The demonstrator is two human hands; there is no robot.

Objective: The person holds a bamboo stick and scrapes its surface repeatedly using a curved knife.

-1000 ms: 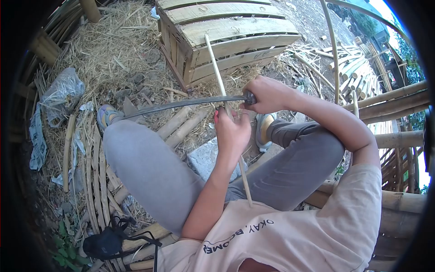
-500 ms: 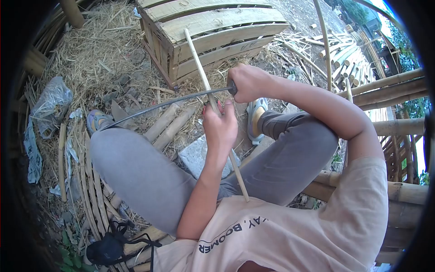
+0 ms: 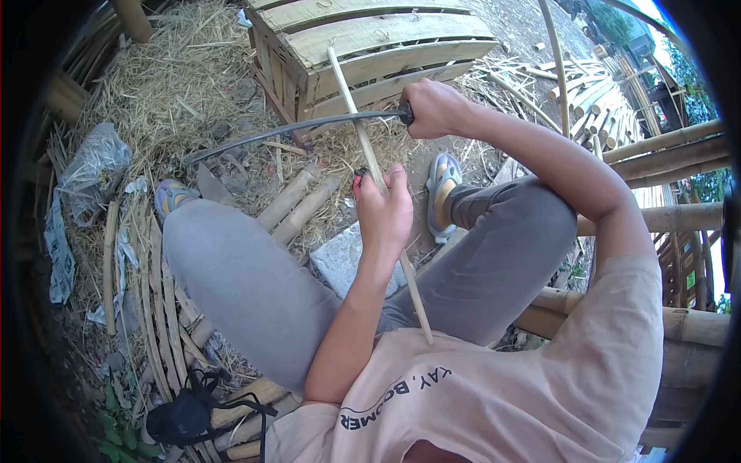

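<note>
My left hand [image 3: 386, 212] is closed around a long, pale bamboo strip [image 3: 346, 89], thumb along its side. Something red [image 3: 358, 185] shows at those fingers, too small to make out. The strip's near end rests against my shirt, and its far end points toward a wooden crate. In my right hand [image 3: 434, 108], closed round a dark handle, is a long knife [image 3: 266, 137] with a thin, curved blade. The blade crosses the strip beyond my left hand, its tip toward the left. I cannot tell how deeply the edge touches the strip.
The slatted wooden crate [image 3: 386, 38] stands ahead on straw-covered ground. A pale stone block [image 3: 336, 261] and cut bamboo pieces [image 3: 297, 202] lie between my legs. Bamboo poles stand at right. A plastic bag [image 3: 96, 158] and black strapped item [image 3: 177, 417] lie at left.
The knife and my right hand have moved away from my body, up along the strip. The blade now crosses farther from my left hand, which still grips the strip. The view has shifted slightly.
</note>
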